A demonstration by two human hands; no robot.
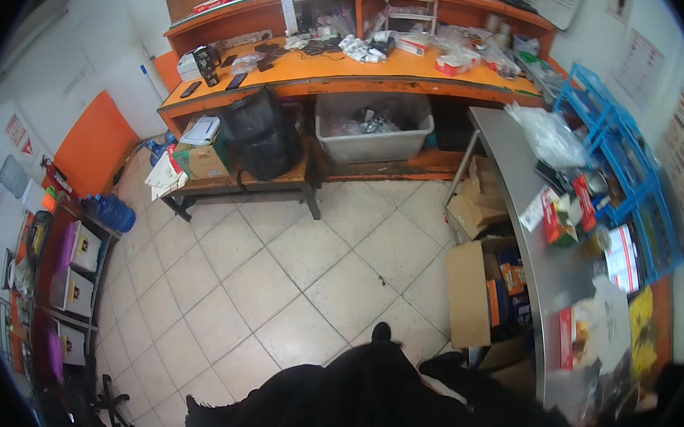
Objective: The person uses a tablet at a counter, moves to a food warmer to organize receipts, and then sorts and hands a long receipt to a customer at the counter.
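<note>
My left hand is out of view. Black clothing (359,407) fills the lower middle, with my dark shoe (382,331) on the tiles ahead of it. A dark sleeve (649,394) reaches the near end of the steel table (541,289) at the lower right. My right hand there is too dark and blurred for its fingers to show. Closest to that sleeve lie crumpled clear plastic (581,397), a red-and-white packet (567,337) and a whitish sheet (611,315). I cannot tell whether the hand touches any of them.
Open cardboard boxes (468,296) stand under the steel table, and blue plastic racks (605,138) on it. An orange counter (305,70) holds bags and phones; beneath is a white tub (372,136). A black backpack (260,135) rests on a bench. Shelves (96,274) line the left.
</note>
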